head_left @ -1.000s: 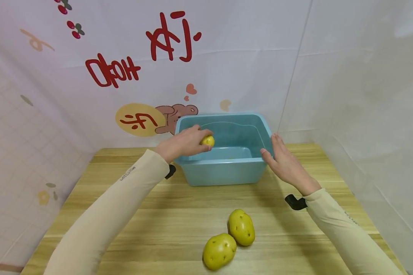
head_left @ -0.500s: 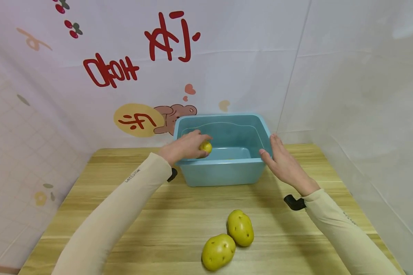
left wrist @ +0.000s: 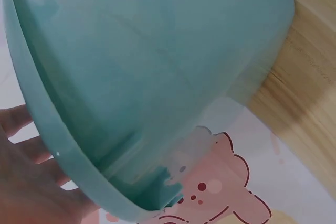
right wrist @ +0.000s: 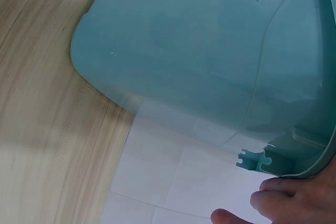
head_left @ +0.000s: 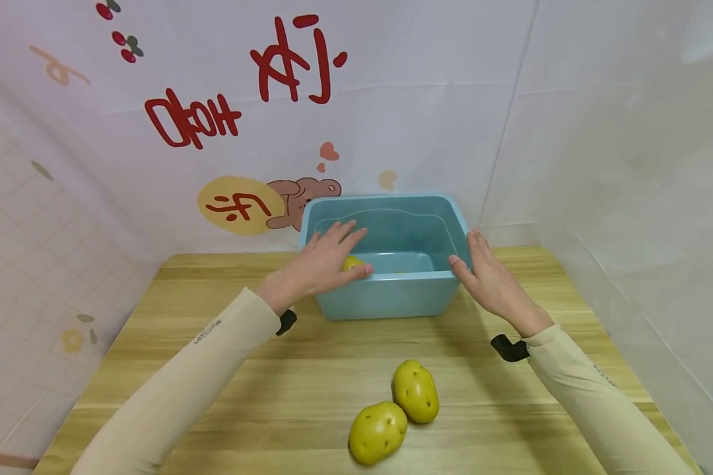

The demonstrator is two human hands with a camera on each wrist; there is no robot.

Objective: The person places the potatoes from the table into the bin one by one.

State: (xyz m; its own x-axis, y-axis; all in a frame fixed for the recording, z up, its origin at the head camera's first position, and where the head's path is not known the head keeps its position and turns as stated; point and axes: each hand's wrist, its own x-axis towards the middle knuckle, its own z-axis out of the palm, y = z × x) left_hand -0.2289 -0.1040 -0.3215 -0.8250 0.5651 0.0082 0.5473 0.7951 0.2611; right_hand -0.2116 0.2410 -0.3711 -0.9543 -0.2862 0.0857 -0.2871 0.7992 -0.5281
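Potato (head_left: 352, 263) is inside the tub (head_left: 386, 300), partly hidden by the released, spread-fingered left grip (head_left: 317, 260). On the worktop (head_left: 273, 396), nearer the camera than either grip, lie a second potato (head_left: 378, 433) and a third potato (head_left: 416, 392). The right grip (head_left: 494, 285), fingers straight, touches the tub's right rim.

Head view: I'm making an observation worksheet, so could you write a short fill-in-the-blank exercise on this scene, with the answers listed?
1. The potatoes lying on the table in front of the basin number ____.
2. The right hand touches the rim of the ____.
3. A rounded item coloured ____ in the basin is partly hidden by the left hand.
4. The large characters on the backdrop above the basin are coloured ____.
Missing words: two; basin; yellow; red.
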